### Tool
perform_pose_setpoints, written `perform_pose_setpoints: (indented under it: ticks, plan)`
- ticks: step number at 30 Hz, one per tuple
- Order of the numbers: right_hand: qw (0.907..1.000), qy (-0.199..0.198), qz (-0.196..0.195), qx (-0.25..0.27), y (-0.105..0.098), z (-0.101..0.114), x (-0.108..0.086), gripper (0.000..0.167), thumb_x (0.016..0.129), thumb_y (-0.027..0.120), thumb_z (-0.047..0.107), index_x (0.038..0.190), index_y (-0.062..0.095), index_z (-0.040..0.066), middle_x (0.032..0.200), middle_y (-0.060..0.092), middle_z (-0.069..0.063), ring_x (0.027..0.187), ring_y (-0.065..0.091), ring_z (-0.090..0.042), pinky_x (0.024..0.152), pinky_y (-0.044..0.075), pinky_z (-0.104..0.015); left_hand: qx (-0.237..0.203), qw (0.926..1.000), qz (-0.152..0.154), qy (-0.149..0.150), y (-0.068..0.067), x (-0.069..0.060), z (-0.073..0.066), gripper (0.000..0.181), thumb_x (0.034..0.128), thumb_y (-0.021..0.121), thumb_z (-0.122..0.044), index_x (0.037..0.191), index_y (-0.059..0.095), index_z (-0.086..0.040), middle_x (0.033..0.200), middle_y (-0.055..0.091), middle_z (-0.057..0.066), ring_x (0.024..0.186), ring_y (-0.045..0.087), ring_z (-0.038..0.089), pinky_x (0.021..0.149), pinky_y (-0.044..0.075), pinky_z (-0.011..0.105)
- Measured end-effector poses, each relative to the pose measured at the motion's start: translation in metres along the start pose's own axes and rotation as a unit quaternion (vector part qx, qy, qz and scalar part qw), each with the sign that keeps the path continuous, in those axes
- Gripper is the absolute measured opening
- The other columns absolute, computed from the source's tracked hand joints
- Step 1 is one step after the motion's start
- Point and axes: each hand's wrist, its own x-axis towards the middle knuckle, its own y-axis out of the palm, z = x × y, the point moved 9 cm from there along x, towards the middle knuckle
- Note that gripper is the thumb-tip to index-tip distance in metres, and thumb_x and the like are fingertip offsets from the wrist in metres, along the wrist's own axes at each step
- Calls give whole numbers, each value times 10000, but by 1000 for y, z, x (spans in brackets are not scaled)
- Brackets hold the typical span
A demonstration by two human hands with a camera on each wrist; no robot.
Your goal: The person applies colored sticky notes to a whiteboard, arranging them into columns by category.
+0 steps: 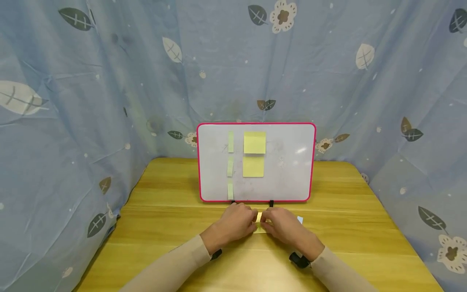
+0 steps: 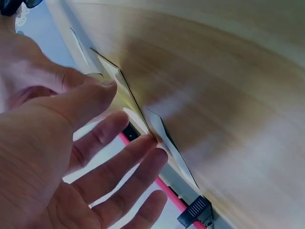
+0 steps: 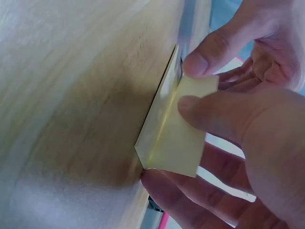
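Hands at a yellow note [image 3: 178,143], lower centre of the head view.
Right hand [image 1: 286,225] pinches its raised flap, thumb in front, fingers curled behind; left hand [image 1: 238,220] partly open, thumb at the flap's edge, grip uncertain. Whiteboard [image 1: 288,178] with yellow squares [image 1: 254,142] stands mid-frame, behind.

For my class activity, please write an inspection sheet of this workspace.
Surface: wood-grain table.
Job's things: yellow sheet, partly raised.
Clutter: light-blue paper; another pale paper.
Grip: right hand pinches the yellow sheet; left hand is at its edge, hold unclear.
Cables: nothing seen.
Surroundings: whiteboard bearing two yellow notes and three pale-green strips; blue curtain with leaf and flower prints.
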Motion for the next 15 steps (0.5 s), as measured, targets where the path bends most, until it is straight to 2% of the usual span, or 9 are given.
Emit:
perform_pose_setpoints:
  ticks: [3, 6, 13, 15]
  plan:
    - [9991, 325, -89, 270, -1, -5, 0, 136, 1028, 892, 100, 950, 824, 187, 929, 827, 82, 832, 716, -47, 747, 600, -260, 152, 9999, -7, -72, 1, 1, -1, 274, 968, 960, -446, 1040, 807, -231, 871, 783, -90, 773, 733, 114, 679, 514, 274]
    - [9978, 475, -201, 411, -2, -9, -1, 143, 1040, 872, 83, 968, 793, 179, 925, 829, 72, 809, 693, -23, 741, 594, -245, 185, 9997, 29, -181, 3, 2, -1, 351, 939, 987, -483, 1068, 789, -223, 867, 770, -71, 767, 734, 125, 665, 543, 276]
    - [9951, 661, -456, 576, -5, -16, -2, 196, 1041, 852, 44, 982, 711, 166, 860, 768, 81, 725, 578, 20, 713, 549, -214, -308, 9974, 243, -604, 9, 5, 9, 579, 926, 1004, -508, 1204, 623, -172, 806, 711, -59, 661, 669, 134, 576, 517, 263]
    - [9934, 756, -515, 697, -5, -18, -1, 194, 1042, 847, 38, 981, 709, 161, 851, 766, 79, 705, 559, 17, 705, 543, -214, -395, 9967, 259, -655, 9, 4, 11, 600, 922, 1008, -508, 1201, 598, -168, 784, 682, -59, 654, 662, 144, 559, 504, 267]
